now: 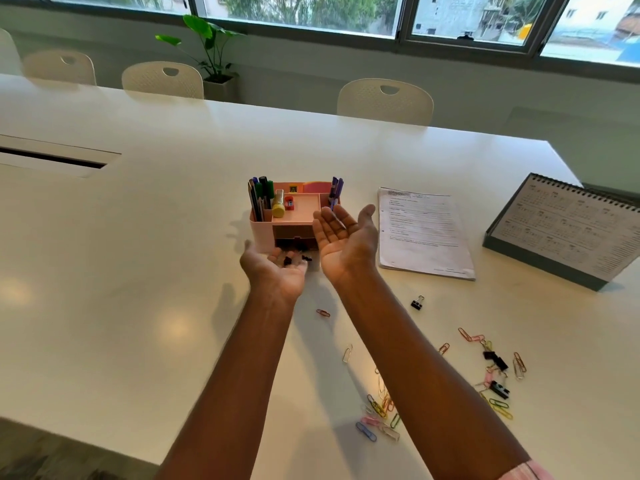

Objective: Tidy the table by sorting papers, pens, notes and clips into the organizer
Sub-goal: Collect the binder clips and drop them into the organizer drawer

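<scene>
A pink organizer (263, 225) stands mid-table with pens (260, 195) at its left, purple pens (336, 188) at its right and a yellow glue stick (278, 204) inside. Its lower drawer (294, 242) is pulled out, with black binder clips in it. My left hand (273, 268) is palm up in front of the drawer, with several black binder clips (294, 259) lying on its fingers. My right hand (341, 233) is palm up and empty beside the organizer's right front. A stack of papers (422, 233) lies to the right. Loose paper clips (377, 410) and binder clips (497, 362) are scattered near me.
A desk calendar (568, 230) stands at the far right of the white table (138, 237). One binder clip (417, 302) and a red paper clip (322, 312) lie apart. A cable slot (52, 157) is at the left. Chairs (384, 102) and a potted plant (211, 50) line the far side.
</scene>
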`<state>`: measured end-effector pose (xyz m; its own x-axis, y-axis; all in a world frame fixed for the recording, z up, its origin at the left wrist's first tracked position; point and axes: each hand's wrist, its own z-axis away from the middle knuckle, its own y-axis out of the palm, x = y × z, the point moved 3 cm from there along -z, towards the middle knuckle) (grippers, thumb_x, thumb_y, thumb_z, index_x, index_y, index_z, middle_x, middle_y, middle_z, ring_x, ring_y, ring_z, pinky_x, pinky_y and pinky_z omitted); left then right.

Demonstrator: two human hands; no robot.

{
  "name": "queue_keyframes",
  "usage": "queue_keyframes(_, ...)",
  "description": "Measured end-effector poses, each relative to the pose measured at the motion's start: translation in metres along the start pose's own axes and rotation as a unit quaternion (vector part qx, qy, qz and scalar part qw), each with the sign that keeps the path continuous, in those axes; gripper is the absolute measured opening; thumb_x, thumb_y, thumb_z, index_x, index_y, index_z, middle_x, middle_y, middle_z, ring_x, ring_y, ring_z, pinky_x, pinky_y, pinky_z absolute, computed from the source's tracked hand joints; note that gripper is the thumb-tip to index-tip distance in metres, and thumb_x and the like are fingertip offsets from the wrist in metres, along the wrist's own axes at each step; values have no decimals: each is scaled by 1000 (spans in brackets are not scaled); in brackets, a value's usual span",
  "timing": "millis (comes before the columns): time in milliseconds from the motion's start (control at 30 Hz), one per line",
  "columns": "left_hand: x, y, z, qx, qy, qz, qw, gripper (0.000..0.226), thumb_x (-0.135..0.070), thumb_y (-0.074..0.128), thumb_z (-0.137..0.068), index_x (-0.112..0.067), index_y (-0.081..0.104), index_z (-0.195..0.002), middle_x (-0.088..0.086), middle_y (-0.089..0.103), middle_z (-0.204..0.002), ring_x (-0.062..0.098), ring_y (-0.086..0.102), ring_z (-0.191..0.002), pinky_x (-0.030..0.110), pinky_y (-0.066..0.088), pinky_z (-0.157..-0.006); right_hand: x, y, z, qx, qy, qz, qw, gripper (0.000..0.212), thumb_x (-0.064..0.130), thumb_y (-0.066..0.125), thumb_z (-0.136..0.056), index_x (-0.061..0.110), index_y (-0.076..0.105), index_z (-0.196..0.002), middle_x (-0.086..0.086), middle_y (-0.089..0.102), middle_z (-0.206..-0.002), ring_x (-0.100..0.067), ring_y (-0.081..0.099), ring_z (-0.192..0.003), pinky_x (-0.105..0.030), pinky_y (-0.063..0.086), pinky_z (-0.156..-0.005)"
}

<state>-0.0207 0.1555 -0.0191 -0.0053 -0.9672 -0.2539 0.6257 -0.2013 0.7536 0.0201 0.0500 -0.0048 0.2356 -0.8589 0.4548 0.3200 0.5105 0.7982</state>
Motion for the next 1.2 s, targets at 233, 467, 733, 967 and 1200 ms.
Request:
queue_keyframes(233, -6, 8, -3, 1, 25, -37, 999, 81, -60, 49, -101, -10, 31, -162, 19, 38, -166, 39, 27, -158, 56, 15, -130, 28, -36, 9, -29, -14, -9, 999, 61, 56, 53, -104, 0, 65, -128, -26, 70, -128, -39, 70, -119, -50, 52, -112)
queue_keyframes(467, 11, 6, 12, 36, 34, -93, 994, 76, -54, 48, -104, -8, 29, -162, 17, 26, -171, 36, 22, -160, 52, 19, -130, 54, -80, 35, -56, -13, -15, 998, 56, 51, 56, -104, 0, 66, -126, -26, 70, -129, -40, 71, -118, -49, 51, -111)
queue_keyframes(733, 85, -11, 37, 121, -39, -225, 966, 59, -51, 48, -105, -8, 55, -145, 18, 56, -152, 38, 52, -142, 52, 35, -123, 68, -134, 69, -70, 0, 9, 997, 44, 42, 62, -104, 0, 68, -116, -24, 70, -118, -41, 68, -123, -48, 51, -112)
queue_keyframes(967, 143, -22, 50, 162, -117, -316, 928, 48, -43, 55, -103, -8, 64, -136, 18, 68, -137, 36, 64, -128, 52, 41, -119, 108, -181, 109, -121, -39, 80, 989, 27, 18, 65, -103, -3, 66, -120, -28, 73, -119, -41, 70, -118, -46, 56, -105)
queue_keyframes(1200, 179, -27, 55, 169, -139, -386, 896, 38, -35, 59, -103, -10, 68, -130, 15, 73, -131, 33, 67, -126, 50, 45, -117, 162, -232, 152, -208, -160, 337, 904, 13, 11, 70, -99, 9, 75, -110, -21, 77, -104, -26, 70, -80, -38, 61, -78)
